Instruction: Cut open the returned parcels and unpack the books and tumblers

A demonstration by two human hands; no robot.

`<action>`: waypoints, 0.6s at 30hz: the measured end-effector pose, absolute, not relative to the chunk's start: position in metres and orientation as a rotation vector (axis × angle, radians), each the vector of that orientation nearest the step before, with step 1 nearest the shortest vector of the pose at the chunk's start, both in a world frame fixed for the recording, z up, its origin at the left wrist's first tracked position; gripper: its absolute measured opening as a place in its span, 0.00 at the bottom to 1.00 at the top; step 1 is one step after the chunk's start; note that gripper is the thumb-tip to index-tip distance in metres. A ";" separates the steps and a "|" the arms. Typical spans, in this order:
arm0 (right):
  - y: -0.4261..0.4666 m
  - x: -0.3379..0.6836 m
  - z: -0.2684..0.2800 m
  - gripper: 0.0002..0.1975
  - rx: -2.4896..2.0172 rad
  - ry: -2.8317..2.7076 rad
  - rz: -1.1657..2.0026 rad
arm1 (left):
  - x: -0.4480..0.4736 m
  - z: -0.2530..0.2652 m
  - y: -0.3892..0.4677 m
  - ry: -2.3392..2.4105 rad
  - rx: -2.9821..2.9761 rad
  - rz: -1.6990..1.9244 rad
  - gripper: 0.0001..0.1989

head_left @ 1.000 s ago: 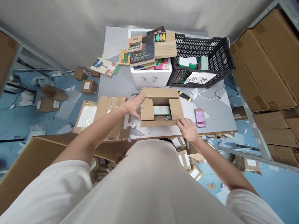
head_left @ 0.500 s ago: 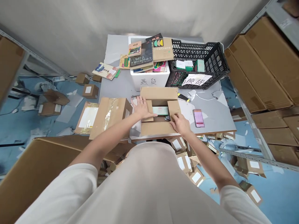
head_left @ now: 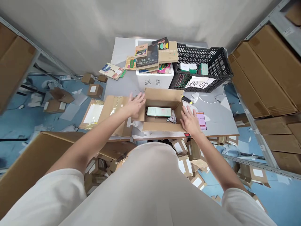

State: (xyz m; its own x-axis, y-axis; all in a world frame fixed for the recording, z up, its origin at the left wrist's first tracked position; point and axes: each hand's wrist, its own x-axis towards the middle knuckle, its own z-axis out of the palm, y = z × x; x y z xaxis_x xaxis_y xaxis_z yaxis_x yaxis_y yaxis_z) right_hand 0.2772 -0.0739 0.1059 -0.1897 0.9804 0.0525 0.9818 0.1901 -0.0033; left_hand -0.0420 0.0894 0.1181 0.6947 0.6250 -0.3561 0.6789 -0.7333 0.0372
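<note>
An opened cardboard box (head_left: pixel 162 126) stands on the table in front of me, flaps spread. Inside it lie a pale green carton (head_left: pixel 159 111) and a crumpled scrap of paper (head_left: pixel 172 117). My left hand (head_left: pixel 135 105) rests with fingers stretched out on the box's left flap. At the right side, my right hand (head_left: pixel 190 121) has its fingers spread against the right flap. Neither hand grips anything. A phone (head_left: pixel 201 120) lies just right of my right hand, its screen lit.
Behind the box are a white foam bin (head_left: pixel 154 82) piled with books and a black plastic crate (head_left: pixel 202 84) holding small cartons. A taped cardboard box (head_left: pixel 110 110) sits at the left. A yellow-and-black cutter (head_left: pixel 187 100) lies behind the right flap. Many boxes litter the floor.
Both side flaps have been folded outward, exposing more of the green carton and the scrap. My left hand moved left and my right hand moved right, its fingers opening.
</note>
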 end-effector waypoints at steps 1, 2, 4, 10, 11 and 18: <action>-0.077 0.280 0.107 0.23 -1.995 -2.383 -0.070 | -0.042 0.114 0.089 1.007 2.739 -0.523 0.52; -0.081 0.283 0.106 0.23 -2.026 -2.368 -0.084 | -0.042 0.108 0.087 0.965 2.727 -0.527 0.52; -0.087 0.288 0.103 0.25 -2.114 -2.309 -0.086 | -0.039 0.097 0.083 0.953 2.681 -0.451 0.57; -0.092 0.311 0.080 0.42 -2.306 -2.320 0.406 | -0.029 0.071 0.078 1.029 2.601 -0.311 0.79; -0.089 0.314 0.080 0.44 -2.307 -2.350 0.528 | -0.027 0.070 0.080 1.032 2.595 -0.317 0.80; -0.020 0.286 0.121 0.25 -2.255 -2.440 0.112 | -0.019 0.067 0.091 1.064 2.552 -0.320 0.79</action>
